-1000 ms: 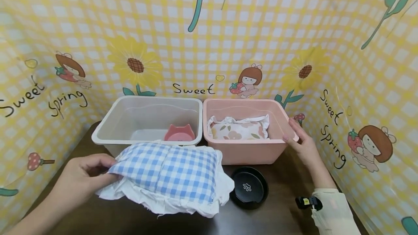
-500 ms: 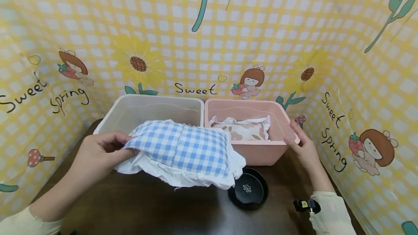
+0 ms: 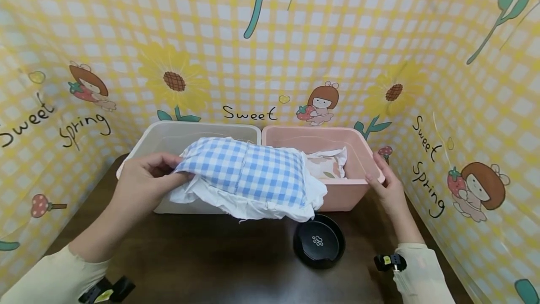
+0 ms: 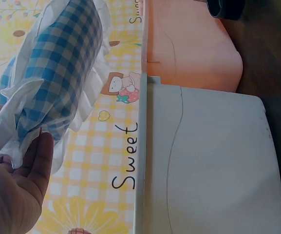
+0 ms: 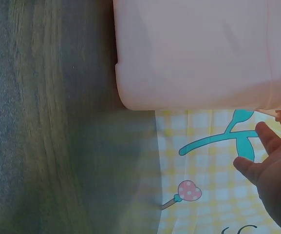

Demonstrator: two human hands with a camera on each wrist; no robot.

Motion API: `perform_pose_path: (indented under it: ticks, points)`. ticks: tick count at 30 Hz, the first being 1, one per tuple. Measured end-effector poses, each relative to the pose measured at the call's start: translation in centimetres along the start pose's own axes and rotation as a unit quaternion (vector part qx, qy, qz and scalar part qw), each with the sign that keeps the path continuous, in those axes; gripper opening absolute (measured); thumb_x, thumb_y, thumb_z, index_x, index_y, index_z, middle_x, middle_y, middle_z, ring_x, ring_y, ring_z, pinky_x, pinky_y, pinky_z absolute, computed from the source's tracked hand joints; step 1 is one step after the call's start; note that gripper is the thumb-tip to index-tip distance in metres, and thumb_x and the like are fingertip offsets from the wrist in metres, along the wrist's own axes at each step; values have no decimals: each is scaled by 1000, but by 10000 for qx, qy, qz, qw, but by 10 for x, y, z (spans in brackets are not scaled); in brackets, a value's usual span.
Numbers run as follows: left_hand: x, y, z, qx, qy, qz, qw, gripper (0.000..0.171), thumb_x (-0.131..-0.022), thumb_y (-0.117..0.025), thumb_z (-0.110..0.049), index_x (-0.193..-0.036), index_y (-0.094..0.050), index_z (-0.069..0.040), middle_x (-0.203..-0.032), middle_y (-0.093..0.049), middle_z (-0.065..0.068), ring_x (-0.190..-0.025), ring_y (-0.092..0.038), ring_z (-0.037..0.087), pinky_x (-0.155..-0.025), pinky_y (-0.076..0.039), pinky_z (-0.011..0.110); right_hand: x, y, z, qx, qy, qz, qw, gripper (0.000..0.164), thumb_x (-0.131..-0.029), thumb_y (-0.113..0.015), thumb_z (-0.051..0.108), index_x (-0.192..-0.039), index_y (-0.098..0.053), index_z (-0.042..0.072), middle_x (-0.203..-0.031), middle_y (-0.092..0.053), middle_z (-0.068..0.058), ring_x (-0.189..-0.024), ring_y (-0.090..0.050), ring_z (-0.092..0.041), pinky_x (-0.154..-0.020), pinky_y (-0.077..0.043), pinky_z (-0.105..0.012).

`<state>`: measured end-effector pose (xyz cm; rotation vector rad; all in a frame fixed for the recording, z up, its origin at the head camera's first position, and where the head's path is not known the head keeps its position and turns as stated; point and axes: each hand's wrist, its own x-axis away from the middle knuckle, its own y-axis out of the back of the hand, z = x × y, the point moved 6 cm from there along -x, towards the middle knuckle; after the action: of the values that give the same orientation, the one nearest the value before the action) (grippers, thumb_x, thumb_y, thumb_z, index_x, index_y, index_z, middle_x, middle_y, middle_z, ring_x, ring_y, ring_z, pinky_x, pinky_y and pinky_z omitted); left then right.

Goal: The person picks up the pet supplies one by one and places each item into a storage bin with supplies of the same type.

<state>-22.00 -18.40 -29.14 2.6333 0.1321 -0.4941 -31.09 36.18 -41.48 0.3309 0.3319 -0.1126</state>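
My left hand (image 3: 145,186) pinches the left corner of a small blue-and-white checked pillow (image 3: 249,170) with a white ruffled edge. It is held up in front of the two bins, overlapping both in the head view. The left wrist view shows the pillow (image 4: 62,63) above the bin rims, with thumb and fingers on its ruffle. My right hand (image 3: 390,189) holds the front right corner of the pink bin (image 3: 337,196), thumb at the front rim and fingers along the side. Inside that bin lies a floral pillow (image 3: 331,167), partly covered by the checked one.
The grey-white bin (image 3: 181,206) stands to the left of the pink one; its interior is mostly hidden. A round black bowl (image 3: 319,243) with a paw print sits on the dark wooden table (image 3: 202,257) before the pink bin. Yellow checked cloth (image 3: 253,69) surrounds the table.
My left hand has raised the checked pillow and carried it right, toward the pink bin. The pink cat-shaped dish in the grey-white bin is now hidden. My right hand stays at its corner.
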Motion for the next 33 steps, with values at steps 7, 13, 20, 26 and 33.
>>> perform_pose_path:
  ticks: [7, 13, 20, 26, 33]
  points:
    - [-11, -9, -5, 183, 56, 102, 9998, 19, -88, -82, -21, -95, -75, -5, -85, -74, -9, -73, -65, 8, -61, -52, 20, 1, 1, 1, 151, 25, -126, 9998, 61, -102, -62, 12, -159, -39, 13, -168, -29, -8, -152, -30, -21, -101, -36, -3]
    - [-23, -10, -13, 118, -147, -105, 9998, 17, -88, -82, -21, -96, -77, -6, -84, -74, -7, -73, -64, 9, -61, -51, 20, -2, -3, 4, -56, 161, -105, 9998, 59, -102, -62, 9, -157, -41, 8, -167, -31, -10, -149, -33, -13, -102, -38, -5]
    - [-36, -27, -19, 415, -365, -74, 9984, 16, -88, -81, -20, -97, -78, -7, -84, -76, -2, -72, -66, 11, -60, -52, 21, 1, -1, -2, -257, 42, -319, 9992, 56, -102, -61, 7, -155, -43, 5, -166, -33, -11, -147, -35, -8, -103, -37, -5]
    - [-47, -42, -21, 478, -494, -199, 9974, 13, -87, -81, -19, -95, -80, -9, -81, -76, -2, -70, -66, 11, -60, -52, 21, 1, -1, -6, -347, 70, -441, 9984, 55, -101, -62, 6, -153, -46, 4, -165, -35, -11, -148, -35, -9, -105, -37, -7]
    - [-64, -63, -17, 946, -450, -54, 9945, 10, -87, -80, -16, -92, -79, -8, -79, -75, 2, -68, -68, 14, -61, -55, 24, -1, 0, -5, -295, 81, -478, 9984, 54, -101, -62, 5, -152, -47, 4, -164, -37, -11, -148, -35, -9, -106, -35, -7]
